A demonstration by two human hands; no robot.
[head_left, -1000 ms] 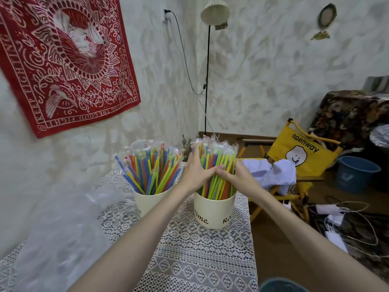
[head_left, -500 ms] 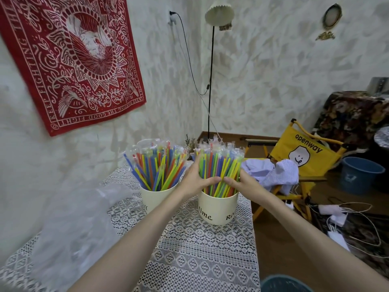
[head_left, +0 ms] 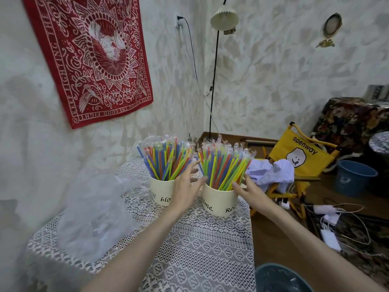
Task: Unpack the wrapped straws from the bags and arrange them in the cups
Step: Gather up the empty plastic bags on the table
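Two cream cups stand side by side at the far end of the bench (head_left: 202,245), which is covered with a white lace cloth. The left cup (head_left: 161,191) and the right cup (head_left: 219,202) both carry dark lettering, and each is packed with wrapped straws in red, yellow, green and blue that fan outward at the top. The straws in the left cup (head_left: 166,158) lean apart toward the wall; the straws in the right cup (head_left: 224,165) spread toward the right.

The left hand (head_left: 186,186) reaches between the two cups with its fingers straight and spread, holding nothing; its fingertips lie at the gap between the two bundles. The right hand (head_left: 245,188) is on the right side of the right cup, fingers extended and relaxed, its fingertips touching the lower part of that bundle just above the rim, gripping nothing.

A crumpled clear plastic bag (head_left: 92,216) lies on the left part of the bench, well apart from the cups. Beyond the bench on the right stands a yellow folding chair (head_left: 299,152) with a striped cloth (head_left: 271,171) draped on it, and a blue bucket (head_left: 353,178) sits on the floor beside it.
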